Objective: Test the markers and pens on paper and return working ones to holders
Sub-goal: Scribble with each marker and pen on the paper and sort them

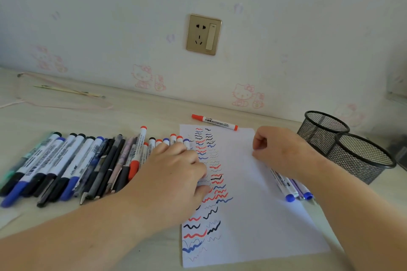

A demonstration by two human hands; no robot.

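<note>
A white paper sheet (253,204) covered with red, blue and black squiggles lies on the desk. My left hand (176,171) lies at its left edge, fingers curled over a bunch of whiteboard markers (174,138) whose caps stick out beyond my knuckles. My right hand (279,149) rests at the sheet's right edge with its fingers curled; nothing shows between them. A few blue-capped markers (290,191) lie partly hidden under my right wrist. Two black mesh holders (361,160) stand at the right. A red marker (214,122) lies beyond the sheet.
A long row of markers and pens (66,165) lies side by side to the left of the sheet. A thin stick (68,90) and a pale cord (55,105) lie at the back left. The wall with a socket (203,34) runs along the desk's far edge.
</note>
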